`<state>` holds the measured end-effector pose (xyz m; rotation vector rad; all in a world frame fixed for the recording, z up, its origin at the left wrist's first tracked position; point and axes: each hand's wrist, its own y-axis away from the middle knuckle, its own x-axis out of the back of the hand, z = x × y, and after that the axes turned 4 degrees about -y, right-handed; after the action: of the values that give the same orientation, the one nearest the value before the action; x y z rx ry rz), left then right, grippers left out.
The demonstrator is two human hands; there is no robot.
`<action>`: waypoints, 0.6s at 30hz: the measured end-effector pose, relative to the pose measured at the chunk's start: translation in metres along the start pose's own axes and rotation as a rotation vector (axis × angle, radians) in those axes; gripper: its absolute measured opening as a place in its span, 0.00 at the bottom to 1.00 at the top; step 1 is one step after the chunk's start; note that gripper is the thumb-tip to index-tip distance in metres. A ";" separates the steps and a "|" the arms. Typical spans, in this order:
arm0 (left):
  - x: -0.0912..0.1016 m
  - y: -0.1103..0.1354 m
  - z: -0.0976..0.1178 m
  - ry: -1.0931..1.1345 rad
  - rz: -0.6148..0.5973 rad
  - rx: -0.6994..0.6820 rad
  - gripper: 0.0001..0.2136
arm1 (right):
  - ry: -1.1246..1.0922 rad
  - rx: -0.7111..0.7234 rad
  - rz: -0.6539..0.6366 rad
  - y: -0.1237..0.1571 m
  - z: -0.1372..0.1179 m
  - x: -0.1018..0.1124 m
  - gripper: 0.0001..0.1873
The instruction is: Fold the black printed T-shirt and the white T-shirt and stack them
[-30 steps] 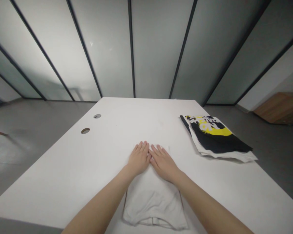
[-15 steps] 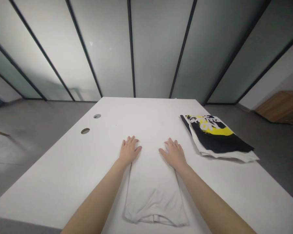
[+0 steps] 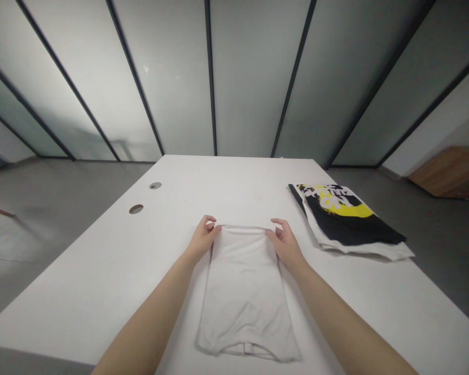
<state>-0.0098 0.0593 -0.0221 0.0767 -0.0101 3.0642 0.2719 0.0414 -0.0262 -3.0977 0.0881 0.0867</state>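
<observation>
A white T-shirt (image 3: 244,286), folded into a long narrow panel, lies on the white table (image 3: 94,271) in front of me. Its neckline, with a small label, faces me. My left hand (image 3: 206,237) pinches the far left corner between thumb and fingers. At the far right corner my right hand (image 3: 286,240) does the same, thumb on top and fingers curled. Between the two hands the far edge is drawn into a slightly raised, straight ridge.
To the right, a stack of folded shirts (image 3: 352,219) lies at the table's edge, the top one black with a yellow and white print. Two round holes (image 3: 136,209) pierce the tabletop at the left. Frosted glass panels (image 3: 246,78) stand behind the table.
Both hands were lying flat with fingers spread over the shirt's far corners. Now they have curled and gripped those corners, and the far edge has lifted slightly.
</observation>
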 end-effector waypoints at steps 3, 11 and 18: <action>0.002 0.000 0.005 0.157 0.040 0.103 0.19 | -0.138 -0.142 0.055 -0.001 -0.003 0.001 0.29; 0.010 0.002 0.013 0.200 -0.212 0.191 0.24 | -0.318 -0.437 -0.078 -0.002 -0.019 0.014 0.28; 0.005 -0.002 0.004 0.145 -0.071 0.124 0.19 | -0.206 -0.436 0.045 -0.002 -0.015 0.011 0.11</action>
<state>-0.0143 0.0612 -0.0181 -0.1347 0.1866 2.9885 0.2836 0.0424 -0.0116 -3.4938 0.1493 0.4872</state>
